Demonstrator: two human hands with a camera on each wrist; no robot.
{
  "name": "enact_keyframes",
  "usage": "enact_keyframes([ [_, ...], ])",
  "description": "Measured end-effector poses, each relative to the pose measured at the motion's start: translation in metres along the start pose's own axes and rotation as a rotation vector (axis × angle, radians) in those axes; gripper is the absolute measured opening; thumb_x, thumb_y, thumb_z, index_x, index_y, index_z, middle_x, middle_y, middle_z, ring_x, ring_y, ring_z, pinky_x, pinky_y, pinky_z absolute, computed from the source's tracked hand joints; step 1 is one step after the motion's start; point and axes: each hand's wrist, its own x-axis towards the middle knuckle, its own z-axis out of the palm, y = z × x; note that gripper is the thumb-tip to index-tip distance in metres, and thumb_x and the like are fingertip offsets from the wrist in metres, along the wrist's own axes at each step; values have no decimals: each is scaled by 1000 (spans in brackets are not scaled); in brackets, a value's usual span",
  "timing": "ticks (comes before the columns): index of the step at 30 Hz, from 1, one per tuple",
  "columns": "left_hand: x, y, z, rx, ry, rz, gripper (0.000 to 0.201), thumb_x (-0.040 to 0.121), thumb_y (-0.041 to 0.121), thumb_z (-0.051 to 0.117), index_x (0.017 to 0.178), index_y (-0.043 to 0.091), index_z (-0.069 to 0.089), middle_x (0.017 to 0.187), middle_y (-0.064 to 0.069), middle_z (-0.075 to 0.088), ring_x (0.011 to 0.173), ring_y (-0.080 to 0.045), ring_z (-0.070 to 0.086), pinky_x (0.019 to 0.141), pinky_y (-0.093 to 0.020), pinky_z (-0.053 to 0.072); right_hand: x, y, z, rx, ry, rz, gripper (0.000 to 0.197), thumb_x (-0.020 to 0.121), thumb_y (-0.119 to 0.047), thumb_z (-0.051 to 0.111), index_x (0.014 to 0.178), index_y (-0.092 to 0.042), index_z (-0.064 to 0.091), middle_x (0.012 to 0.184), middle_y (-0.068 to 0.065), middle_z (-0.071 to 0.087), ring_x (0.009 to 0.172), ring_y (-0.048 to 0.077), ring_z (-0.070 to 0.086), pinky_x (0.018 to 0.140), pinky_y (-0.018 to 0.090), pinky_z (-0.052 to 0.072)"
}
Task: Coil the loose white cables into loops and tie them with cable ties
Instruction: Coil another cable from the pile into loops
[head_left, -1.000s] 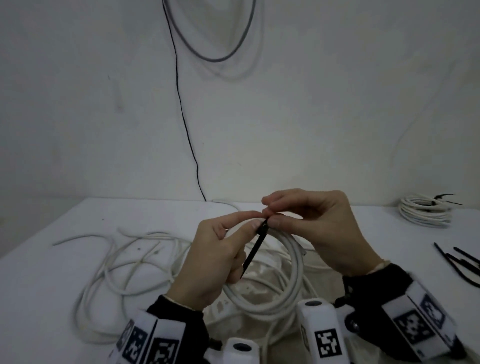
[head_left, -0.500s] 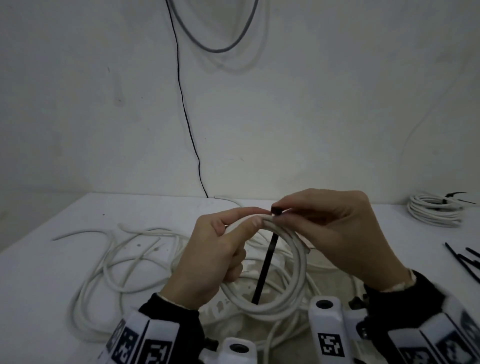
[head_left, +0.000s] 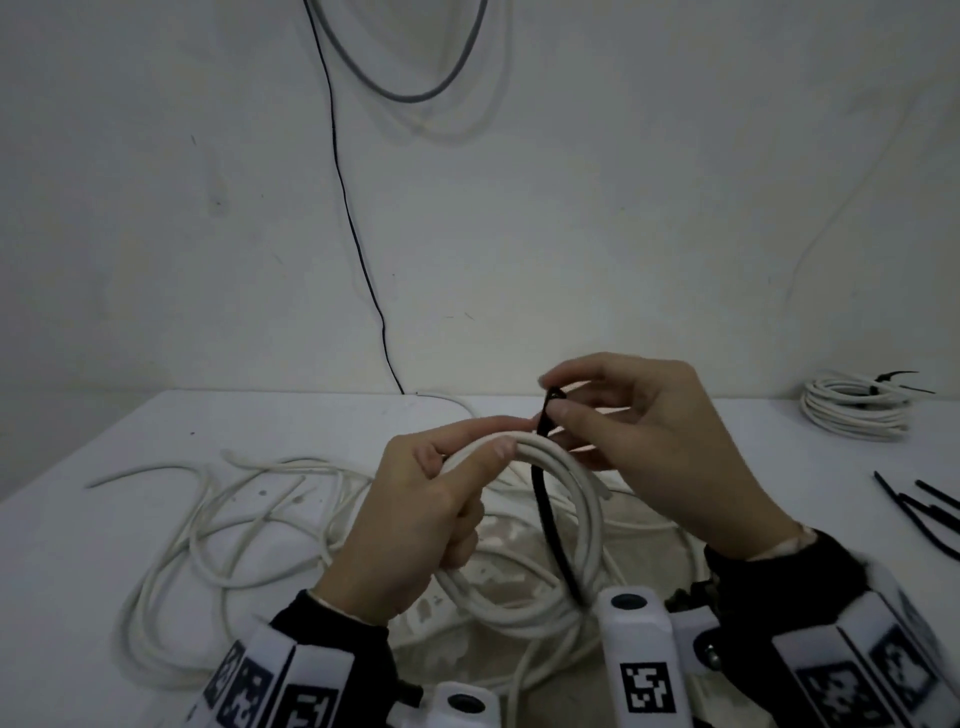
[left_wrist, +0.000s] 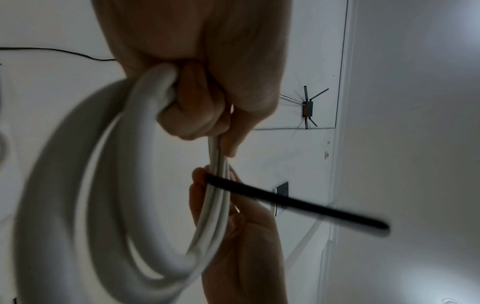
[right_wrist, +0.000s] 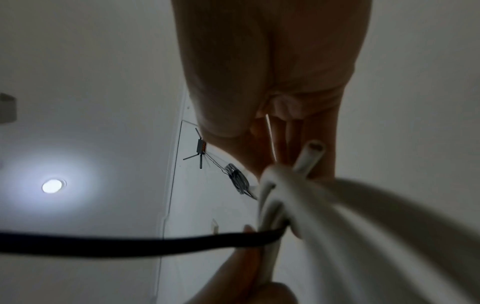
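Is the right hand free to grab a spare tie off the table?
Probably not yet: the right hand pinches the black cable tie round the coil. The spare ties lie unobstructed beside it.

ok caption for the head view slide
Left hand grips a white cable coil; right hand pinches a black cable tie around it.

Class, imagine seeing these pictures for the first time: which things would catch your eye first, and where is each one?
At the centre, the left hand grips a coil of white cable held above the table, while the right hand pinches a black cable tie wrapped over the coil's top. Loose white cables sprawl on the table to the left. A tied coil lies at the far right, with spare black ties nearer.
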Motion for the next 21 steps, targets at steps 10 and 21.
enact_keyframes([
  [10,0,-1,6,-52,111,69,21,91,16,51,101,14,70,44,7,21,36,-7,15,37,-14,19,-4,0,16,-178,-85,-159,31,84,-8,66,113,-20,68,85,-1,74,73,27,67,71,42,57],
  [21,-2,4,-4,111,-120,-29,27,95,19,45,119,20,57,92,-3,70,60,-25,66,38,-25,44,-5,0,14,-306,-199,-174,29,89,-3,60,114,-15,68,79,8,73,70,20,67,72,42,54],
])
